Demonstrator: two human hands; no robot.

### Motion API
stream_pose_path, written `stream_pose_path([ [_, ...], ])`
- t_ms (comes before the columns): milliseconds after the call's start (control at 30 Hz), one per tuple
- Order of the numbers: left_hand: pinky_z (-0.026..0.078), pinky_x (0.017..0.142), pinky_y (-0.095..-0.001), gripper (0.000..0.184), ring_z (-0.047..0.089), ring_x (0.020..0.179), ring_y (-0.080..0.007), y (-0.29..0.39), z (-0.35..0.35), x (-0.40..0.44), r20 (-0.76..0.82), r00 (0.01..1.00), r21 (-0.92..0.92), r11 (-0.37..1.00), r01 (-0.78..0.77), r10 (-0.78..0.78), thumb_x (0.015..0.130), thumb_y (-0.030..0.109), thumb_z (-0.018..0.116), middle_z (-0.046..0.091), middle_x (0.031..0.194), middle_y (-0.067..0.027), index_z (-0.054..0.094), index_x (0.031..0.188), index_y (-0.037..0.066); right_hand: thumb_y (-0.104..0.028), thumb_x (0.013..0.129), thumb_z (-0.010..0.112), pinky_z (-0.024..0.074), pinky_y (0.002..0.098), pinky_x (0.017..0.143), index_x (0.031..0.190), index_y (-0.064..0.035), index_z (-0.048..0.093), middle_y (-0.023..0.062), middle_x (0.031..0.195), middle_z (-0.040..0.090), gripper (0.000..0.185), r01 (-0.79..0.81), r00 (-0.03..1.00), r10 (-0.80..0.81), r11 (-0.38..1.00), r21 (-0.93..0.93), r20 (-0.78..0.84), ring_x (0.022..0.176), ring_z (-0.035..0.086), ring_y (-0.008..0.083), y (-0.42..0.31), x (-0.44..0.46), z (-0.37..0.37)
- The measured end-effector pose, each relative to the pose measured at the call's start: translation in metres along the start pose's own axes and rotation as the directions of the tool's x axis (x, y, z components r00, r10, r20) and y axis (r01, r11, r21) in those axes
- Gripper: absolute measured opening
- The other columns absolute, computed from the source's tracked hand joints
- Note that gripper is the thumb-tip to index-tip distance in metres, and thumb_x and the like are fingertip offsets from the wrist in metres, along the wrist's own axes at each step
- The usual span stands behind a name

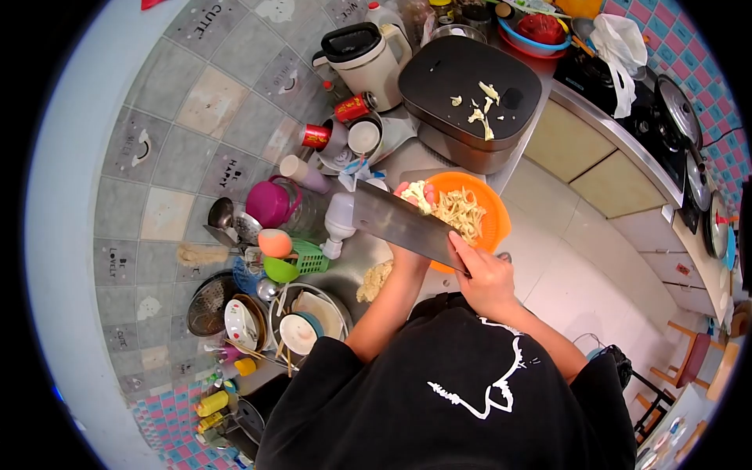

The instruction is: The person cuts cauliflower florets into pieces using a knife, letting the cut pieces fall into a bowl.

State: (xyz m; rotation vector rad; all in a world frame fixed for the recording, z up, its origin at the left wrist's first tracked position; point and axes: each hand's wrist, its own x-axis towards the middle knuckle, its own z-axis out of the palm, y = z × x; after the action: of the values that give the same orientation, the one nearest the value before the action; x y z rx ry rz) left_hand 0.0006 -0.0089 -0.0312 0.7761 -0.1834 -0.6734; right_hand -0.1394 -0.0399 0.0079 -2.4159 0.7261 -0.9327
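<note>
My right hand is closed around the handle end of a wide cleaver, whose blade points to the left. Behind the blade is my left hand, largely hidden by it. Its fingertips show past the blade's far edge, curled round some pale cut pieces. Both hands are over the near left side of an orange plastic basket. Pale, thin strips lie inside the basket; they look like shredded vegetable or mushroom, though I cannot tell which.
A dark-lidded bin-like box with pale scraps on top stands beyond the basket. On the left are a soy milk maker, a purple-lidded jug and stacked bowls. A stove counter runs along the right.
</note>
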Motion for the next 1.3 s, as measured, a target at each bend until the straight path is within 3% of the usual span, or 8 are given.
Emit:
stream_pose_path([
  [267,0.047,0.083,-0.0311,0.034,0.057,0.092,-0.0222,0.008,0.005,0.003,-0.020,0.986,0.234,0.959,-0.157,0.167,0.087,0.007,0.052,0.055,0.104,-0.0204,0.040,0.117,-0.004,-0.002,0.066,0.068,0.0415,0.0322,0.042,0.108,-0.0109,0.061,0.0061,0.057,0.052,0.043,-0.062,0.995,0.051,0.990,0.125,0.091,0.047,0.054,0.0209,0.007,-0.002,-0.001],
  [400,0.047,0.088,-0.0334,0.037,0.057,0.099,-0.0248,0.008,-0.003,0.009,0.116,0.971,0.179,0.957,-0.227,0.208,0.089,0.009,0.052,0.055,0.106,-0.0224,0.038,0.121,-0.001,-0.001,0.067,0.069,0.0386,0.0304,0.040,0.105,-0.0100,0.063,0.0051,0.056,0.050,0.040,0.079,0.993,-0.061,0.978,0.191,-0.098,0.044,0.051,0.0195,0.011,0.000,0.001],
  [467,0.046,0.091,-0.0347,0.040,0.055,0.104,-0.0264,0.022,0.003,0.009,0.062,0.995,0.272,0.958,-0.094,0.080,0.089,0.011,0.051,0.053,0.111,-0.0226,0.036,0.124,-0.003,-0.001,0.067,0.070,0.0375,0.0299,0.040,0.104,-0.0099,0.063,0.0043,0.054,0.048,0.039,0.131,0.980,-0.101,0.976,0.174,-0.171,0.043,0.049,0.0188,0.011,0.002,-0.001],
  [633,0.043,0.096,-0.0362,0.051,0.045,0.117,-0.0316,0.034,0.002,0.015,0.261,0.965,0.234,0.972,-0.024,-0.039,0.088,0.009,0.053,0.042,0.128,-0.0211,0.030,0.133,-0.002,-0.005,0.068,0.072,0.0349,0.0305,0.038,0.103,-0.0114,0.064,0.0023,0.050,0.040,0.037,0.161,0.978,-0.157,0.987,0.015,-0.139,0.038,0.043,0.0171,0.016,0.003,-0.001],
  [833,0.043,0.094,-0.0355,0.054,0.046,0.117,-0.0280,0.057,-0.001,0.016,0.395,0.907,0.176,0.981,0.078,-0.143,0.086,0.008,0.056,0.042,0.128,-0.0194,0.031,0.133,-0.003,-0.006,0.068,0.071,0.0306,0.0312,0.036,0.103,-0.0127,0.064,0.0019,0.051,0.041,0.037,0.143,0.983,-0.145,0.989,-0.024,-0.115,0.038,0.043,0.0170,0.014,-0.001,-0.005],
  [933,0.043,0.093,-0.0355,0.053,0.047,0.116,-0.0270,0.070,0.005,0.012,0.343,0.916,0.192,0.970,0.148,-0.208,0.085,0.008,0.056,0.045,0.126,-0.0194,0.032,0.132,-0.004,-0.006,0.068,0.071,0.0290,0.0317,0.036,0.104,-0.0133,0.064,0.0017,0.051,0.041,0.037,0.124,0.987,-0.125,0.992,-0.016,-0.103,0.038,0.044,0.0172,0.014,-0.002,-0.007],
  [1067,0.044,0.092,-0.0356,0.049,0.050,0.112,-0.0275,0.067,0.002,0.011,0.351,0.922,0.212,0.973,0.091,-0.163,0.086,0.008,0.053,0.047,0.123,-0.0208,0.035,0.130,-0.005,-0.006,0.068,0.071,0.0287,0.0318,0.036,0.104,-0.0135,0.064,0.0017,0.051,0.041,0.037,0.144,0.981,-0.143,0.990,-0.004,-0.131,0.038,0.044,0.0171,0.016,-0.005,-0.005],
  [1300,0.046,0.089,-0.0358,0.043,0.053,0.107,-0.0297,0.066,0.002,0.008,0.279,0.941,0.087,0.981,0.174,-0.192,0.088,0.007,0.047,0.048,0.120,-0.0245,0.035,0.127,-0.006,-0.006,0.067,0.072,0.0270,0.0312,0.036,0.104,-0.0137,0.064,0.0014,0.051,0.040,0.038,0.126,0.979,-0.129,0.992,-0.029,-0.161,0.038,0.042,0.0165,0.020,-0.010,-0.006],
])
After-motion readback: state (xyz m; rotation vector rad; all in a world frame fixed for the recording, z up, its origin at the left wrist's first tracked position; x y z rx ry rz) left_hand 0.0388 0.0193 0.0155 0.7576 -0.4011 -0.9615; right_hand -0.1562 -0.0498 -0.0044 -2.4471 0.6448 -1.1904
